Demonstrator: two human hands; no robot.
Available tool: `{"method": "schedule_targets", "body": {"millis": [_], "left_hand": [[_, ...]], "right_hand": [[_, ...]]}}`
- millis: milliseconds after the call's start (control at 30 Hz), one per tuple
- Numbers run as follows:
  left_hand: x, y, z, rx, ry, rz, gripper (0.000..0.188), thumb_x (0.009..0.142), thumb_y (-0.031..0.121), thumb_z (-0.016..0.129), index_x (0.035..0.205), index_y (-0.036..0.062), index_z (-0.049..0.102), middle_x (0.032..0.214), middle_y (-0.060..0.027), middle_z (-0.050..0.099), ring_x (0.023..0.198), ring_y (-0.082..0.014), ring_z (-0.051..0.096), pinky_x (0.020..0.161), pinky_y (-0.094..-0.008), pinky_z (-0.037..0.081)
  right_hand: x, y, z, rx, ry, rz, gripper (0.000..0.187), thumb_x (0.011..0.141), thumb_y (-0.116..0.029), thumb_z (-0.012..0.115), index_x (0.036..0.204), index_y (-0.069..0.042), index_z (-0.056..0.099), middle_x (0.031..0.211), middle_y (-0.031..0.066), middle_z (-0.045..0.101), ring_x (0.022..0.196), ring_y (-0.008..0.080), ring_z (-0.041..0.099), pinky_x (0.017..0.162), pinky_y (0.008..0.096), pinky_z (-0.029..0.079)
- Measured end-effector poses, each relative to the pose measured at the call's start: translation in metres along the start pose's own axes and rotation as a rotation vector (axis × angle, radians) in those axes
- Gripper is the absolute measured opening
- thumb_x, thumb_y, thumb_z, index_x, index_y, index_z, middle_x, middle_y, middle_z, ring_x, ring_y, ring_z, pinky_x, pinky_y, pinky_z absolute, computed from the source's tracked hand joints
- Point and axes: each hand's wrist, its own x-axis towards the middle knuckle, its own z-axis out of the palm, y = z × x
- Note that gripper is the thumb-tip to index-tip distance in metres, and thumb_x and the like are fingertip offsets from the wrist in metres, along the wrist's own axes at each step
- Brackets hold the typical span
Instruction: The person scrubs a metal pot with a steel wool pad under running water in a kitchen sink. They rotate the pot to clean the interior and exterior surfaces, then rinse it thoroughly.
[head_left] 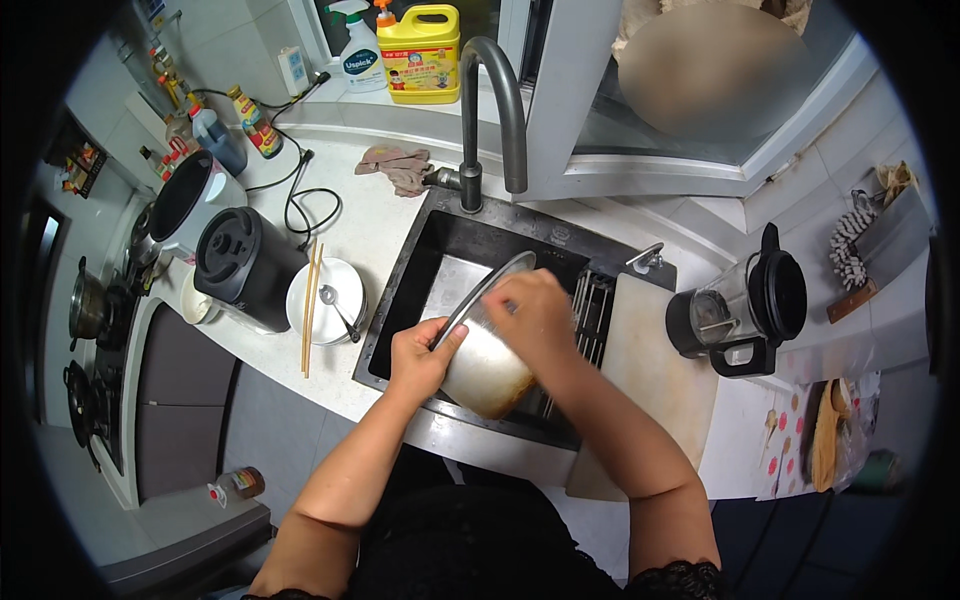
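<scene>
A silvery metal pot [486, 378] with a brown stain low on its outside is tilted on its side over the black sink [402, 300]. My left hand [416, 362] is closed on its rim, with the thumb toward the pot's outer wall. My right hand [535, 318] lies against the outer wall near the upper part of the rim. Its fingers are curled and slightly blurred, and whatever they hold, if anything, is hidden. Above the sink's back edge stands the dark grey faucet [497, 110], its spout to the right of its base.
Left of the sink are white plates [345, 290] with a spoon [340, 310] and chopsticks [309, 320], then a black appliance [248, 265]. To the right lie a cutting board [650, 390] and a blender jug [745, 305]. A pink rag [398, 168] sits behind.
</scene>
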Motion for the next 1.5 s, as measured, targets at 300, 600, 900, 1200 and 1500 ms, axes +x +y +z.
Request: {"method": "schedule_targets", "body": {"millis": [300, 600, 900, 1200, 1500], "left_hand": [[0.002, -0.013, 0.007, -0.014, 0.038, 0.003, 0.021, 0.088, 0.018, 0.067, 0.096, -0.0016, 0.068, 0.073, 0.0034, 0.062, 0.064, -0.0032, 0.051, 0.058, -0.0196, 0.042], [0.000, -0.006, 0.012, 0.061, 0.093, 0.080, 0.021, 0.087, 0.017, 0.068, 0.096, -0.0017, 0.068, 0.073, 0.0045, 0.061, 0.065, -0.0023, 0.049, 0.058, -0.0188, 0.041], [0.001, -0.007, 0.015, 0.076, 0.132, 0.096, 0.019, 0.087, 0.017, 0.068, 0.095, -0.0012, 0.068, 0.071, 0.0055, 0.059, 0.063, -0.0020, 0.047, 0.057, -0.0185, 0.039], [-0.012, -0.010, 0.024, 0.015, 0.166, 0.117, 0.023, 0.084, 0.020, 0.071, 0.091, -0.0026, 0.069, 0.067, 0.0031, 0.061, 0.059, -0.0027, 0.048, 0.054, -0.0194, 0.040], [-0.016, -0.034, 0.029, -0.048, 0.271, 0.014, 0.022, 0.084, 0.020, 0.071, 0.088, -0.0012, 0.068, 0.061, 0.0064, 0.054, 0.054, -0.0014, 0.042, 0.049, -0.0190, 0.034]], "right_hand": [[-0.005, -0.001, 0.006, -0.052, -0.019, 0.000, 0.012, 0.071, -0.015, 0.067, 0.062, -0.008, 0.064, 0.074, 0.0090, 0.063, 0.080, 0.0287, 0.059, 0.065, 0.0415, 0.049], [0.004, 0.007, 0.006, -0.070, 0.033, 0.090, 0.011, 0.070, -0.011, 0.071, 0.064, -0.005, 0.062, 0.077, 0.0078, 0.065, 0.077, 0.0282, 0.059, 0.070, 0.0377, 0.047], [0.015, 0.019, 0.005, 0.012, 0.052, 0.164, 0.011, 0.073, -0.013, 0.067, 0.065, -0.007, 0.063, 0.080, 0.0096, 0.065, 0.084, 0.0305, 0.060, 0.075, 0.0393, 0.049], [0.014, 0.039, 0.000, 0.019, -0.060, 0.365, 0.011, 0.078, -0.020, 0.064, 0.077, -0.009, 0.067, 0.081, 0.0100, 0.066, 0.082, 0.0310, 0.061, 0.071, 0.0415, 0.051], [-0.018, 0.012, 0.010, -0.230, -0.131, 0.054, 0.031, 0.085, -0.024, 0.057, 0.105, -0.001, 0.063, 0.112, 0.0148, 0.062, 0.110, 0.0337, 0.054, 0.097, 0.0410, 0.042]]}}
